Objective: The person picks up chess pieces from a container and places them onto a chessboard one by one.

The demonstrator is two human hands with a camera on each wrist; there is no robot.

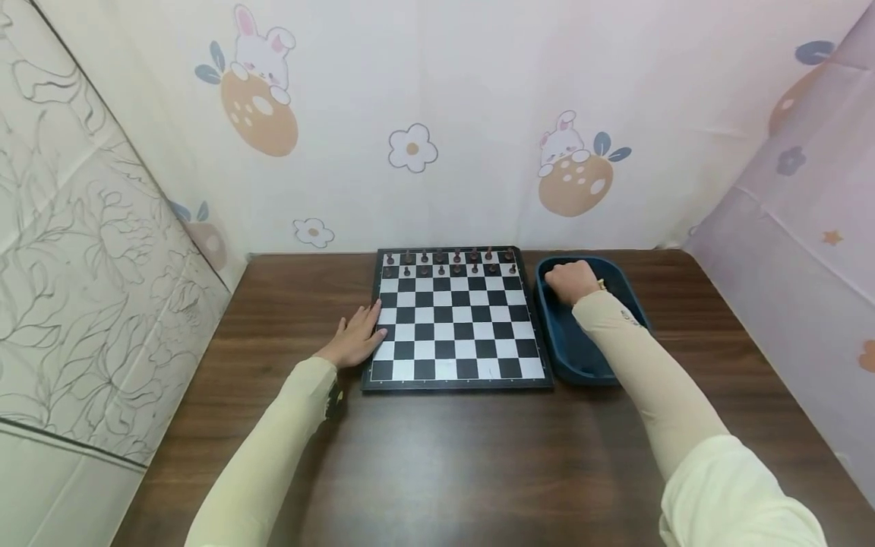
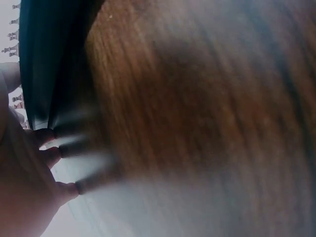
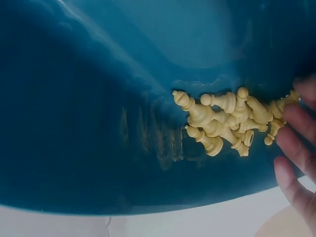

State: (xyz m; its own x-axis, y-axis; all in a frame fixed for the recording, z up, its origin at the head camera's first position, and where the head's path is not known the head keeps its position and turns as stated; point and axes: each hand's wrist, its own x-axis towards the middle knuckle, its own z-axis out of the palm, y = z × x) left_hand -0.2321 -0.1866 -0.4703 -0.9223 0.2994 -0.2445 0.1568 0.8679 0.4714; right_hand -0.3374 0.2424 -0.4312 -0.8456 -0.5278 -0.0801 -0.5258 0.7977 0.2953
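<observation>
A black-and-white chessboard lies on the table, with dark brown chess pieces standing in two rows at its far side. My left hand rests beside the board's left edge, fingers extended and thumb over the rim. In the left wrist view its fingertips reach down at the tabletop. My right hand is inside a blue tray right of the board. There, cream chess pieces lie in a heap, and the loosely bent fingers are right at the heap's edge.
The board and the tray stand side by side on a dark brown wooden table. Behind it hangs a white cloth with rabbit and flower prints. A floral panel borders the left, and more cloth the right.
</observation>
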